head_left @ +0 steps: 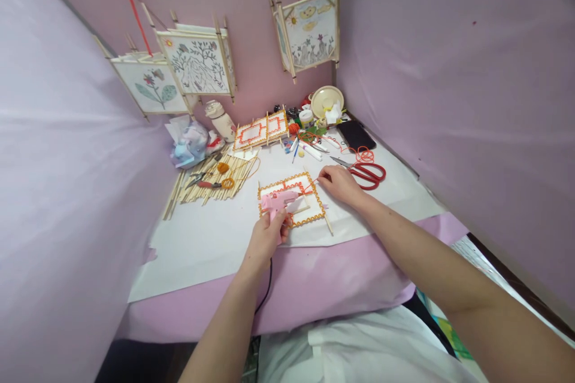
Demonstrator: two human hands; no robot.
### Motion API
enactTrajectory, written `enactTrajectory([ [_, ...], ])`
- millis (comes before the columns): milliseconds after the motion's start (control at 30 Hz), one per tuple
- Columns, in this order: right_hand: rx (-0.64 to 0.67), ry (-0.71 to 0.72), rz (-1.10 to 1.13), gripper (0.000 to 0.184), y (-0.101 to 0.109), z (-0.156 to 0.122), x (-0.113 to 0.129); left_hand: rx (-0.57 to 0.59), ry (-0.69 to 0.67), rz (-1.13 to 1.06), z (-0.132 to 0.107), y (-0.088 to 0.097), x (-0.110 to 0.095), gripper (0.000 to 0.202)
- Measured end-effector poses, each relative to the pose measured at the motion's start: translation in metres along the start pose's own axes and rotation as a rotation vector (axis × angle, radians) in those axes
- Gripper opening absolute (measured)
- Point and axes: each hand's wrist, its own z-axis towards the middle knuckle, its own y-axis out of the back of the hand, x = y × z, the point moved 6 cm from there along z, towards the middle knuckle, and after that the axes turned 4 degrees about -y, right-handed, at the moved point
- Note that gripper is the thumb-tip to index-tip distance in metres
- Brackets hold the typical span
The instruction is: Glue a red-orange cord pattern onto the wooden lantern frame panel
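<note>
My left hand [266,237] is closed round the grip of a pink glue gun [277,202], whose nozzle points right over a small white panel [291,198] framed with wooden sticks and edged with orange cord. My right hand [340,183] rests at the panel's right edge, fingers pinched on a piece of red-orange cord [309,187] lying on the panel. The glue gun's black cable [268,287] hangs down off the table's front edge.
Red scissors [367,173] lie right of my right hand. A pile of wooden sticks [211,179] with pliers lies at the left. Two decorated panels [261,130], pens, jars and a plate [326,99] crowd the back corner. Paper lanterns [197,66] hang on the pink walls.
</note>
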Motion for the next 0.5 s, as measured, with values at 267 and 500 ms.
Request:
enactTrajectory([
  [267,0.008,-0.006,-0.011,0.014,-0.0003,-0.0001,0.0003,0.018,-0.008,0.113,0.0041,0.0012,0.0009,0.052],
  [500,0.008,-0.008,-0.013,0.014,-0.0005,-0.0006,0.0001,0.020,-0.040,0.182,0.0059,0.0008,-0.0033,0.050],
])
